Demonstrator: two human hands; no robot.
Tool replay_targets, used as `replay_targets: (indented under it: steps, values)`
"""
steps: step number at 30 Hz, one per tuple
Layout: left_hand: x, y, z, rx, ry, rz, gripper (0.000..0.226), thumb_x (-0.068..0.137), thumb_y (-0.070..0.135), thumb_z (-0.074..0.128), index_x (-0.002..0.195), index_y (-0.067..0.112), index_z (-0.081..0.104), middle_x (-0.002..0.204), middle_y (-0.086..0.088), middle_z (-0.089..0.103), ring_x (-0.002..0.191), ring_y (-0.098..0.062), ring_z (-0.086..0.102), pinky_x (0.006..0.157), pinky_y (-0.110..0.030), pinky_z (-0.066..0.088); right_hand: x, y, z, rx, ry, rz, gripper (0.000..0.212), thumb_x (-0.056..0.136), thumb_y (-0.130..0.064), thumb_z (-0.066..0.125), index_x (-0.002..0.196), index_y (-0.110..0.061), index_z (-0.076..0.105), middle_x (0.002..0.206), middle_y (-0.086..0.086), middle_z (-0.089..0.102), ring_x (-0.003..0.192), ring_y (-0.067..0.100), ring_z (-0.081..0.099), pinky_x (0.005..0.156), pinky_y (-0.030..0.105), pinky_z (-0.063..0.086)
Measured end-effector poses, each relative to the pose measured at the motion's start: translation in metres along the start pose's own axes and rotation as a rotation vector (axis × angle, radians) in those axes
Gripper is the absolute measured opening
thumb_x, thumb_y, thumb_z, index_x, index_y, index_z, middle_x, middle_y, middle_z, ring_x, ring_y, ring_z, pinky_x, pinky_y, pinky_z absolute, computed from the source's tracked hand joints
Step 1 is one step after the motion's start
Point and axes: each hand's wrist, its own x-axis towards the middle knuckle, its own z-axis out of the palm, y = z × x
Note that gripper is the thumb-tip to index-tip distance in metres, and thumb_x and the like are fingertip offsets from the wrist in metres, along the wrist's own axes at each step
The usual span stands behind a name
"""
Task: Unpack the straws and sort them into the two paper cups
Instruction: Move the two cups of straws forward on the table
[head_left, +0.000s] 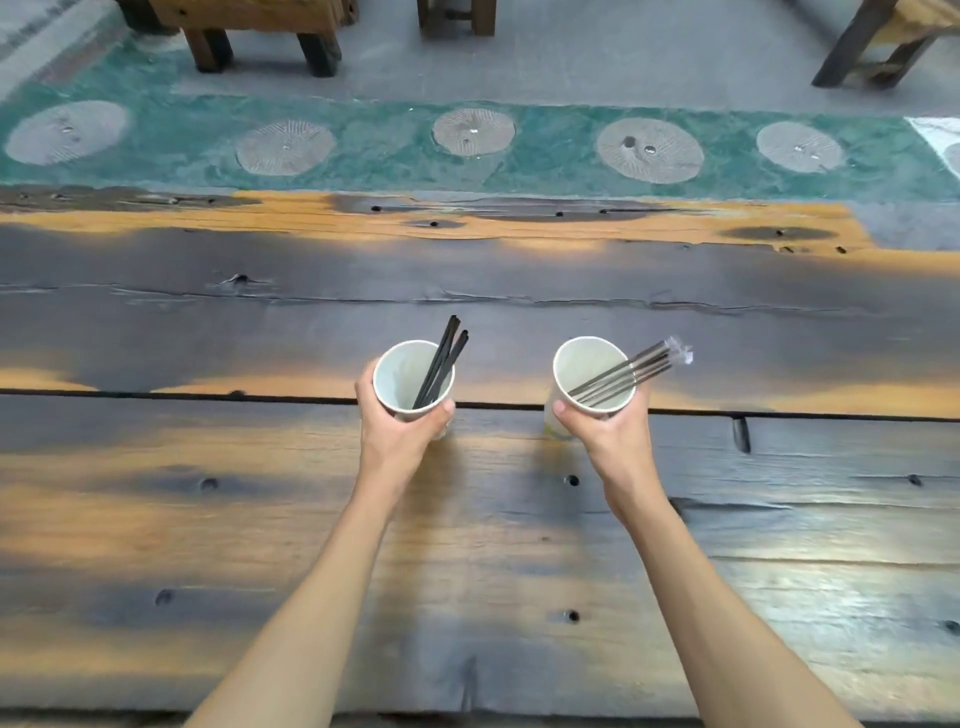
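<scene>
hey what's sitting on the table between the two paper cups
Nothing: the head view shows only bare table between the left cup and the right cup.

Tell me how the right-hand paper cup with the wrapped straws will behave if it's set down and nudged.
The right paper cup probably tips easily: its wrapped straws lean far over one rim. It looks light and thin-walled, so the right hand could likely dent it.

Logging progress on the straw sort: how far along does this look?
Looks near the end. Done: bare black straws stand in the left cup; straws with clear wrap at the tips sit in the right cup. In hand: left hand and right hand each hold a cup in a closed grip. Left: no loose straws show on the table; possibly just placing the cups.
</scene>
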Motion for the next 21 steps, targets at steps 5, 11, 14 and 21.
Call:
replay_targets:
  steps: [5,11,14,21]
  values:
    - [0.047,-0.016,0.014,0.006,-0.016,0.029,0.084,0.070,0.014,0.088,0.136,0.030,0.038,0.128,0.009,0.053,0.103,0.014,0.057,0.070,-0.006,0.051,0.042,0.013,0.012,-0.007,0.008,-0.004,0.077,0.070,-0.011,0.086,0.132,-0.013,0.039,0.123,0.008,0.061,0.107,0.013,0.061,0.095,0.031,0.049]
    - [0.068,-0.034,0.015,0.034,-0.007,0.008,0.089,0.065,0.030,0.089,0.137,0.036,0.036,0.125,0.021,0.053,0.107,0.013,0.056,0.082,-0.006,0.047,0.065,0.027,0.022,-0.052,-0.005,0.012,0.077,0.072,-0.011,0.087,0.132,-0.014,0.039,0.126,0.009,0.060,0.116,0.022,0.060,0.104,0.048,0.047]
    - [0.071,-0.040,0.014,0.010,-0.027,0.012,0.089,0.069,0.018,0.088,0.139,0.034,0.035,0.128,0.016,0.053,0.107,0.013,0.058,0.080,-0.008,0.049,0.069,0.033,0.024,-0.058,-0.003,0.031,0.077,0.074,-0.011,0.086,0.133,-0.015,0.038,0.127,0.008,0.060,0.117,0.021,0.059,0.106,0.048,0.046]
    - [0.074,-0.042,0.018,-0.003,-0.079,0.018,0.089,0.076,0.002,0.083,0.140,0.033,0.030,0.130,0.016,0.050,0.106,0.017,0.057,0.083,-0.007,0.047,0.074,0.040,0.020,-0.066,-0.016,0.058,0.074,0.074,-0.014,0.086,0.129,-0.023,0.036,0.129,0.007,0.058,0.121,0.023,0.057,0.107,0.051,0.044]
